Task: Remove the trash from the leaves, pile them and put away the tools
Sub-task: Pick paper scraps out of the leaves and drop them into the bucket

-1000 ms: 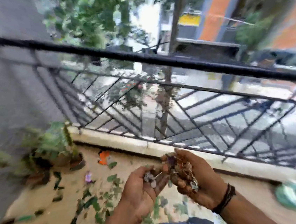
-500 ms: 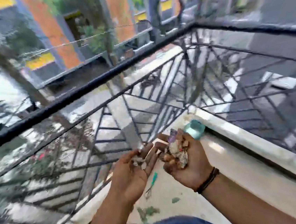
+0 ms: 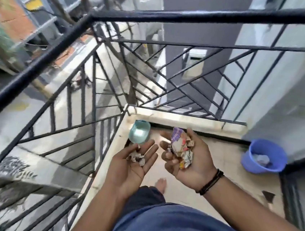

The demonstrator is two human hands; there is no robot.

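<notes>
My left hand [image 3: 133, 167] is held palm up with straight fingers, and a few small crumpled paper scraps [image 3: 136, 157] lie on the palm. My right hand [image 3: 190, 161] is cupped palm up beside it, its fingers curled round a bigger wad of crumpled wrappers [image 3: 181, 148], purple, white and orange. Both hands hover over the tiled balcony floor [image 3: 224, 160], near the corner. No leaves show in this view.
A blue bucket [image 3: 250, 161] with something pale inside stands at the right wall. A small teal tub [image 3: 139, 133] sits in the balcony corner. The black metal railing [image 3: 94, 17] runs along the left and far sides. My bare foot [image 3: 160, 185] shows below the hands.
My view has swung right, from the leaf-strewn floor and potted plant to the balcony corner with the teal tub and blue bucket. Both hands still carry the trash, a little further apart.
</notes>
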